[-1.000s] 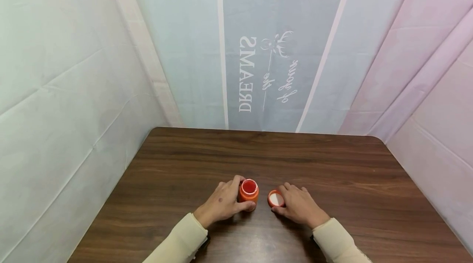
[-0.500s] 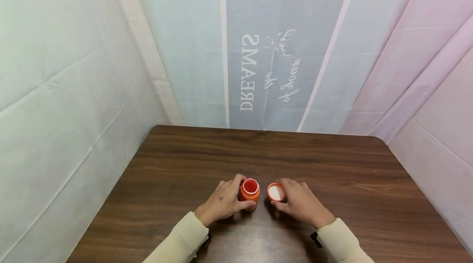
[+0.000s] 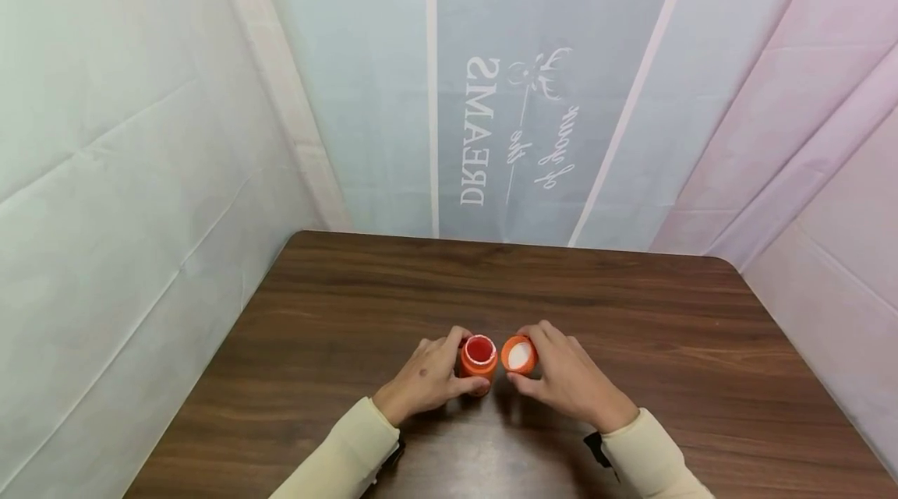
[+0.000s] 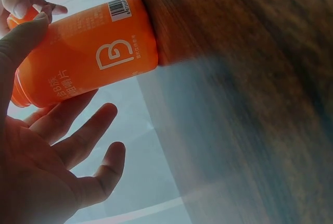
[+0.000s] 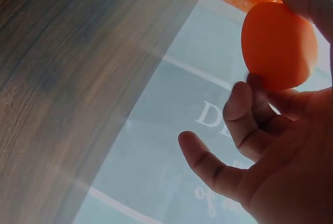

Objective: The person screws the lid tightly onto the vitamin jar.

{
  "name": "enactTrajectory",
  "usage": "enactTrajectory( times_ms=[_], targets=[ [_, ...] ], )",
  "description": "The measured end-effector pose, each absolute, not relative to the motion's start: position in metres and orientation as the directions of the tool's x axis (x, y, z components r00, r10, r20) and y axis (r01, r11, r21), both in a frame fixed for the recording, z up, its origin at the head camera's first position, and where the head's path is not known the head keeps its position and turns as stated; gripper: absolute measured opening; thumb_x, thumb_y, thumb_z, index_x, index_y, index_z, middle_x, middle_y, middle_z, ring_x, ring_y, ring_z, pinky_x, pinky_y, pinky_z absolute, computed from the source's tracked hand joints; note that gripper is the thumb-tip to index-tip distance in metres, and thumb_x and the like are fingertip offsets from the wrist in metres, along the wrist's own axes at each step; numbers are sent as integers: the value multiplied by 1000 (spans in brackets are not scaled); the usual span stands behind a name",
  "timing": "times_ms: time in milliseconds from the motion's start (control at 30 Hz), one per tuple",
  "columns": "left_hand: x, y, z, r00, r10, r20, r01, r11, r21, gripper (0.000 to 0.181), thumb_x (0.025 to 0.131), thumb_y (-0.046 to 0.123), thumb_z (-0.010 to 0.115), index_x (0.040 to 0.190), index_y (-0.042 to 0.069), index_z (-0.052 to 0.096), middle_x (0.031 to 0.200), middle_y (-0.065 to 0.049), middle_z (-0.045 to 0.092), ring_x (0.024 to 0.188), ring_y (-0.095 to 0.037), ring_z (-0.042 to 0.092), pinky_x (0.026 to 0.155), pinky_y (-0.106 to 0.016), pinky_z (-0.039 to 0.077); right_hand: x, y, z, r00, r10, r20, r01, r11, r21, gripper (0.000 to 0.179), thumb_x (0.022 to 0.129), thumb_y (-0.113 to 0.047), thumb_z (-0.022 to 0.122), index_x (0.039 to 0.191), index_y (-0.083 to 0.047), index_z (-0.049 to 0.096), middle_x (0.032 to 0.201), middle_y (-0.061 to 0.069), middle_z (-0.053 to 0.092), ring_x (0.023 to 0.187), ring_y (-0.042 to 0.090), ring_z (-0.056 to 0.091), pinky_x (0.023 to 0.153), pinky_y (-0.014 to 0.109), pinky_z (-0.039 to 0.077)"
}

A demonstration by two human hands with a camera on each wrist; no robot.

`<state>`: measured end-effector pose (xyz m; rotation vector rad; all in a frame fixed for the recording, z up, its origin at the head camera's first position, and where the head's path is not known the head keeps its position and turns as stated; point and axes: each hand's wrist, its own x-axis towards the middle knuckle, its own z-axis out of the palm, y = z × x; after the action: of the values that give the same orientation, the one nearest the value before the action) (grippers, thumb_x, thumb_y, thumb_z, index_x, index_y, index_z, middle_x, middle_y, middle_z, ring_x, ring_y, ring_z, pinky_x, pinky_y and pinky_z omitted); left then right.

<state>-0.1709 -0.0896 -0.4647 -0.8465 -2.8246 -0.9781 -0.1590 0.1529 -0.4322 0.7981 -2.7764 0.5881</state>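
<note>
An orange bottle [image 3: 479, 365] with its mouth uncovered stands upright on the table. My left hand [image 3: 429, 376] grips it from the left, thumb on the near side and fingers round the far side. White lettering and a barcode show on the bottle [image 4: 96, 52] in the left wrist view. Just to its right, my right hand [image 3: 567, 376] pinches an orange cap [image 3: 519, 355] between thumb and fingers, raised off the table. The cap's white inside faces up and towards the bottle. In the right wrist view the cap [image 5: 278, 47] shows its smooth orange top.
The brown wood-grain table [image 3: 393, 281] has rounded far corners. Behind it hangs a blue-grey curtain [image 3: 533, 93] with white mirrored lettering. Pale cloth walls [image 3: 140, 171] close in the left and right sides.
My right hand has lifted the cap off the table, tilted it and brought it left, closer to the bottle. The left hand keeps its grip on the bottle, with little movement.
</note>
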Motion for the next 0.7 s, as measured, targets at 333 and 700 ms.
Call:
enactTrajectory(
  times_ms=[333, 700],
  targets=[
    [-172, -92, -466, -846, 491, 206, 511, 638, 576, 59, 82, 41, 82, 123, 13, 49, 111, -1, 70, 100, -10, 65, 88, -41, 43, -160, 148, -427, -868, -442, 225, -492, 714, -497, 48, 80, -23, 85, 117, -9, 59, 106, -3, 58, 85, 6, 58, 73, 29, 53],
    [-171, -92, -469, -840, 492, 229, 515, 591, 621, 57, 82, 35, 84, 122, 13, 50, 111, -1, 69, 98, -9, 65, 85, -34, 45, -163, 139, -416, -833, -504, 230, -547, 684, -483, 53, 82, -23, 84, 124, -3, 60, 109, 2, 63, 88, 9, 60, 74, 29, 55]
  ],
)
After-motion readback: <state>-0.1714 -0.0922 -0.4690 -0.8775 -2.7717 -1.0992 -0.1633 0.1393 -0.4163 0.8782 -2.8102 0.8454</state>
